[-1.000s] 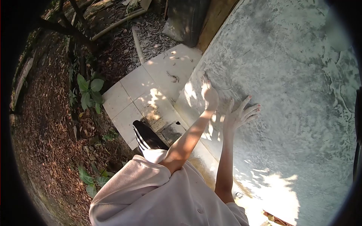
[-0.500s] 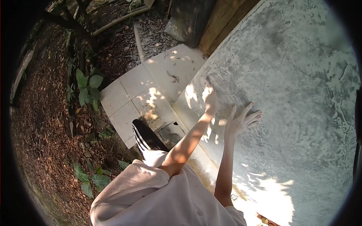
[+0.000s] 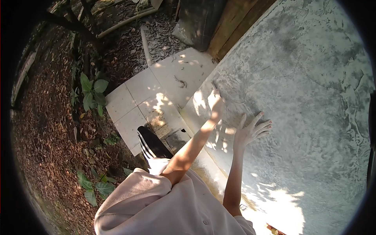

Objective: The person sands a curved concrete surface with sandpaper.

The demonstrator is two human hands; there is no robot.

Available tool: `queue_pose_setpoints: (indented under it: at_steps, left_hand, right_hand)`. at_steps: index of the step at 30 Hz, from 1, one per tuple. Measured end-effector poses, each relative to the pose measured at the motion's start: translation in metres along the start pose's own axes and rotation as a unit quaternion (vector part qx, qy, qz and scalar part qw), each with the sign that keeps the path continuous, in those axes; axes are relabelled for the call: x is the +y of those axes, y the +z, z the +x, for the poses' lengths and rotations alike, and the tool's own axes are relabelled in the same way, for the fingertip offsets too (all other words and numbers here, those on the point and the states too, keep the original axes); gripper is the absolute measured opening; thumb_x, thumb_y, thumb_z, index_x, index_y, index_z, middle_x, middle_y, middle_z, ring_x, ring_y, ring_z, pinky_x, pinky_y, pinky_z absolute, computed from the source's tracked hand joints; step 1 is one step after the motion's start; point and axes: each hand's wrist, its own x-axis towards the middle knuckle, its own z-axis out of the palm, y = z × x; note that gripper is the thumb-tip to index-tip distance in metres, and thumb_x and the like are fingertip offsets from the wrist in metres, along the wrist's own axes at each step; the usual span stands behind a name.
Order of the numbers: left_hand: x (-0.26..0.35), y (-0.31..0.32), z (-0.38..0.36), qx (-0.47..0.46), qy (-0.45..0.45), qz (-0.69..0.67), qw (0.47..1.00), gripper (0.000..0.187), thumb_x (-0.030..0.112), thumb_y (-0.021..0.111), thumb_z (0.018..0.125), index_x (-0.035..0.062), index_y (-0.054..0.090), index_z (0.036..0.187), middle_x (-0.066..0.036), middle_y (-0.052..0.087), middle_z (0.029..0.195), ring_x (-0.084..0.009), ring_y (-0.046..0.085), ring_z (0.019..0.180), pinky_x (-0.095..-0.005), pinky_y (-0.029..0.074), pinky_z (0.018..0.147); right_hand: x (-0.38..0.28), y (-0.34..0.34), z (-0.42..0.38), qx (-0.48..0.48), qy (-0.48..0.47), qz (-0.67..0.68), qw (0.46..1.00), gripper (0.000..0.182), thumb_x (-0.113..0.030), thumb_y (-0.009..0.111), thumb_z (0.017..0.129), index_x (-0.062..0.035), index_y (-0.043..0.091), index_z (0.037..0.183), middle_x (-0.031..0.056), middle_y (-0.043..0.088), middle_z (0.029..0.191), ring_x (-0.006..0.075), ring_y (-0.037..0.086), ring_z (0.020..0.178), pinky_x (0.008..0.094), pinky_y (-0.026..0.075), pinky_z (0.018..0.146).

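Observation:
My left hand (image 3: 215, 101) is closed against the grey plastered wall (image 3: 309, 98), near its lower edge. A small, thin, dark piece (image 3: 213, 85) pokes out past its fingers, too small to name. My right hand (image 3: 250, 131) rests with spread fingers on the same wall, to the right of the left hand, back of the hand toward me. Pale dust coats both hands. Mottled grey and whitish patches with trowel-like ridges cover the wall.
Pale floor tiles (image 3: 129, 96) with dry leaves run along the wall's foot. A striped dark trouser leg (image 3: 150, 145) stands there. Leafy plants (image 3: 93, 92) and leaf litter (image 3: 51, 137) lie left. Wooden boards (image 3: 239, 23) and a dark sheet (image 3: 199, 23) stand at the back.
My left hand has shifted slightly to the left along the wall, still closed. My right hand sits a little lower in view, fingers still spread.

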Motion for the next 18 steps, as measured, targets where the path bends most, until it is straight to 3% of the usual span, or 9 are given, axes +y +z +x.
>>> queue_pose_setpoints:
  at_steps: [4,9,13,18]
  left_hand:
    - [0.011,0.004,-0.001,0.004,0.039,0.001,0.999,0.052,0.041,0.046,0.093,-0.0064,0.065,0.084,-0.025,0.065,0.08,-0.0397,0.061,0.075,-0.0435,0.046,0.074]
    - [-0.041,-0.012,0.054,0.007,-0.081,0.014,0.997,0.053,0.042,0.046,0.093,-0.0064,0.065,0.083,-0.026,0.065,0.08,-0.0403,0.061,0.075,-0.0436,0.046,0.074]
    - [-0.062,-0.023,0.075,0.006,-0.128,0.02,0.992,0.053,0.042,0.046,0.093,-0.0063,0.065,0.082,-0.026,0.065,0.08,-0.0407,0.061,0.075,-0.0437,0.046,0.074]
    - [0.0,-0.017,0.04,-0.015,-0.072,0.127,0.989,0.054,0.043,0.045,0.093,-0.0063,0.065,0.081,-0.027,0.064,0.08,-0.0412,0.061,0.075,-0.0438,0.046,0.074]
  right_hand:
    - [0.002,0.005,-0.002,0.013,-0.006,-0.013,1.0,0.07,-0.048,0.056,0.09,-0.0168,0.03,0.148,0.0294,0.008,0.152,0.0503,0.01,0.139,0.0669,0.014,0.107]
    - [0.004,0.003,-0.002,0.009,-0.007,-0.012,1.0,0.069,-0.048,0.056,0.091,-0.0169,0.031,0.147,0.0281,0.008,0.152,0.0491,0.011,0.139,0.0669,0.015,0.106]
    - [0.005,0.005,-0.003,0.018,-0.016,-0.015,1.0,0.069,-0.048,0.056,0.09,-0.017,0.031,0.147,0.027,0.008,0.153,0.0491,0.01,0.139,0.0669,0.016,0.106]
    - [0.003,0.008,-0.003,0.019,-0.009,-0.02,1.0,0.071,-0.049,0.055,0.091,-0.0171,0.028,0.148,0.0276,0.007,0.153,0.0484,0.009,0.14,0.0663,0.015,0.107]
